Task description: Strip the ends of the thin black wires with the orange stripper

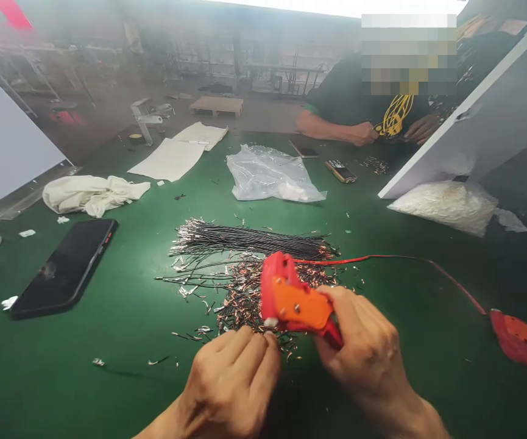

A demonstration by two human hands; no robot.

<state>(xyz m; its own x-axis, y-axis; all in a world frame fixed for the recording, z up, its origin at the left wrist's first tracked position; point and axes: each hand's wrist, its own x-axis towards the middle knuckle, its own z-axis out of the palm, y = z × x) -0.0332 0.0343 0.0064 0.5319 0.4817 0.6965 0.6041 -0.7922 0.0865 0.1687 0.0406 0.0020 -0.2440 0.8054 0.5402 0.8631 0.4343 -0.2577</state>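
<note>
My right hand [368, 341] is wrapped round the handles of a red and orange wire stripper [297, 305], whose head points up and left. My left hand [233, 381] is closed, thumb against the fingers, just below the stripper's jaw end; whatever it pinches is hidden. Behind the stripper lies a pile of short cut wire ends [240, 299] with bare copper showing. Beyond that pile, a bundle of thin black wires [254, 238] lies crosswise, with silvery terminals at its left end and copper tips at its right.
A black phone [64, 268] lies left, near a white cloth [94, 194]. Plastic bags [272, 174] and paper [172, 157] lie farther back. A second red-orange tool [523, 341] is at right, beside a red cord [455, 280]. Across the table, a person's hands [364, 133] hold yellow cable.
</note>
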